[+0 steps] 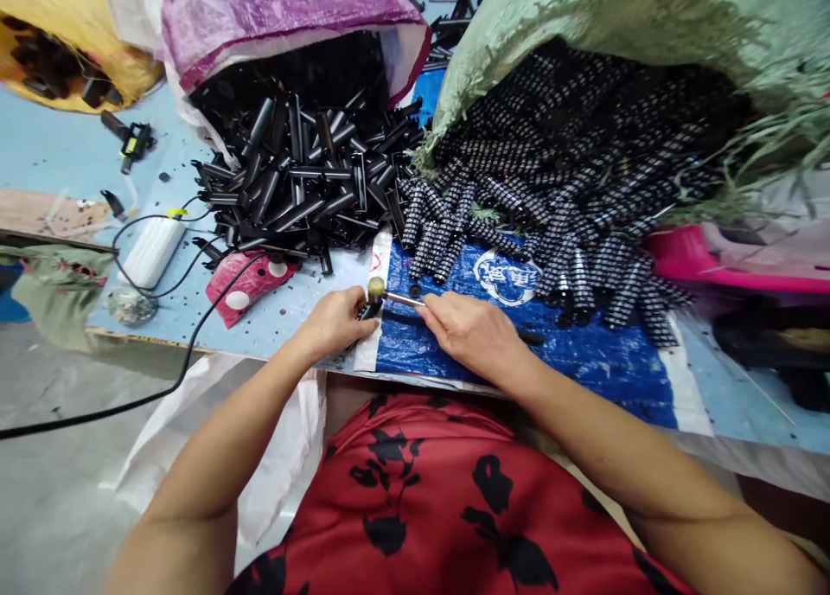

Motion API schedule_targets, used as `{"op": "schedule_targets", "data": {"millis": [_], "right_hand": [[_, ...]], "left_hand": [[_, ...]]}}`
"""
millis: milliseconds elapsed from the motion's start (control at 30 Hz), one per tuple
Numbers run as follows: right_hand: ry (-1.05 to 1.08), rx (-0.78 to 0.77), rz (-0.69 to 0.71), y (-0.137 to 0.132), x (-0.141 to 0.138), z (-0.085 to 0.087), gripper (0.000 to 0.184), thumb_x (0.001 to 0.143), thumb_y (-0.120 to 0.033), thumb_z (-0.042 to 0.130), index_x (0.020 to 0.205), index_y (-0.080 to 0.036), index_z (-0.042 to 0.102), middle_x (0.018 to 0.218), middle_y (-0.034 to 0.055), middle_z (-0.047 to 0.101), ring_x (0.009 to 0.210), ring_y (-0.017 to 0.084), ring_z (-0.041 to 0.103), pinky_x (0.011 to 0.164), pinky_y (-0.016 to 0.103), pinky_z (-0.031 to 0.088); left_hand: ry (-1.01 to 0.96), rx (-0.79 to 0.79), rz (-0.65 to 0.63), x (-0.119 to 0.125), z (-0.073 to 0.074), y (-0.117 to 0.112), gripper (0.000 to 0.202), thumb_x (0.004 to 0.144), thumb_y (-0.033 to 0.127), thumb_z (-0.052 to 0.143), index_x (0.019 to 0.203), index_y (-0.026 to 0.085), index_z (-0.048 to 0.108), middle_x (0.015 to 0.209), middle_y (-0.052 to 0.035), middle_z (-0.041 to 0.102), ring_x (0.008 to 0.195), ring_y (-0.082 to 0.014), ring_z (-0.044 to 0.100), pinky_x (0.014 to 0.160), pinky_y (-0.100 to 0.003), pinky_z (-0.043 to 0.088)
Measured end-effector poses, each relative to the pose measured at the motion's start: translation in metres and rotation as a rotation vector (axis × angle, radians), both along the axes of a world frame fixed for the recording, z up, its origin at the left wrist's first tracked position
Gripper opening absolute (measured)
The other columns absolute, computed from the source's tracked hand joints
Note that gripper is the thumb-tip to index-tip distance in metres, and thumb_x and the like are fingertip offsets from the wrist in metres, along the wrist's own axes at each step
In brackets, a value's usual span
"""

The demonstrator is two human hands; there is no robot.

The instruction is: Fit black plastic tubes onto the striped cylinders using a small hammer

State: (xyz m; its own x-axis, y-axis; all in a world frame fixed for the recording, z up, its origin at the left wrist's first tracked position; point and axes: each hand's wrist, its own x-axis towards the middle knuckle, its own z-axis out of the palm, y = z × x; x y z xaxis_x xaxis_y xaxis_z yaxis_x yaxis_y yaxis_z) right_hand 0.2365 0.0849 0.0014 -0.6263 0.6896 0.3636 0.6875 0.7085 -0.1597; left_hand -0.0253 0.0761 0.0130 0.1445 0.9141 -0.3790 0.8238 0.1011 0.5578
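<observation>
My right hand (472, 331) is closed around a small hammer (403, 299) with a thin metal shaft and a round yellowish head. The hammer's head sits right beside the fingertips of my left hand (338, 320). Those fingers pinch a small dark part (368, 310) near the table's front edge; its shape is mostly hidden. Just beyond both hands lie black plastic pieces (304, 201) in a heap and black cylinders with a silver dotted pattern (441, 240).
A purple-edged sack (295, 33) and a green woven sack (454, 85) spill the parts. A yellow bag (139, 54) stands far left. A white power strip (152, 251), black cable (188, 353) and red spotted cloth (243, 288) lie left. Blue sheeting (447, 344) covers the tabletop.
</observation>
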Motion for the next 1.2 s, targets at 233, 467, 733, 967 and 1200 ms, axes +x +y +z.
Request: {"op": "schedule_targets", "data": {"millis": [233,467,733,967,1200], "right_hand": [[0.110,0.050,-0.022,-0.009,0.055,-0.013,0.013,0.102,-0.026,0.064,0.107,-0.016,0.070,0.086,0.0037,0.070,0.075,0.017,0.062,0.076,0.030,0.045],[0.048,0.030,-0.022,-0.006,0.059,-0.040,0.019,0.100,-0.034,0.067,0.094,-0.016,0.067,0.085,0.0058,0.068,0.078,0.021,0.061,0.078,0.034,0.046],[0.052,0.067,-0.042,-0.007,0.056,-0.042,0.018,0.099,-0.034,0.069,0.095,-0.017,0.066,0.085,0.0053,0.066,0.080,0.021,0.060,0.076,0.033,0.045],[0.029,0.066,-0.052,-0.006,0.055,-0.043,0.019,0.099,-0.035,0.069,0.095,-0.017,0.066,0.085,0.0052,0.066,0.078,0.020,0.058,0.076,0.032,0.044],[0.033,0.075,-0.058,-0.005,0.052,-0.047,0.022,0.100,-0.039,0.066,0.094,-0.017,0.067,0.086,0.0057,0.067,0.079,0.020,0.058,0.075,0.033,0.044]], "left_hand": [[0.050,-0.373,-0.171,-0.111,0.051,-0.078,0.045,0.073,0.058,0.081,0.097,0.022,0.070,0.075,0.0020,0.063,0.067,-0.0155,0.056,0.061,-0.027,0.037],[0.406,0.411,0.552,-0.175,0.015,-0.046,0.090,0.063,0.054,0.084,0.137,0.012,0.056,0.128,-0.0175,0.063,0.116,-0.0366,0.060,0.093,-0.044,0.051],[0.363,0.358,0.425,-0.184,0.011,-0.052,0.061,0.068,0.041,0.071,0.121,0.013,0.060,0.105,-0.0093,0.059,0.092,-0.0278,0.062,0.079,-0.040,0.053],[0.293,0.370,0.163,-0.261,0.013,-0.091,0.064,0.075,0.040,0.065,0.136,0.020,0.058,0.133,-0.0114,0.063,0.123,-0.0318,0.061,0.110,-0.045,0.048],[0.531,0.465,0.426,-0.282,0.005,-0.059,0.031,0.076,0.042,0.056,0.093,0.019,0.068,0.095,-0.0122,0.070,0.100,-0.0303,0.064,0.099,-0.044,0.049]]}}
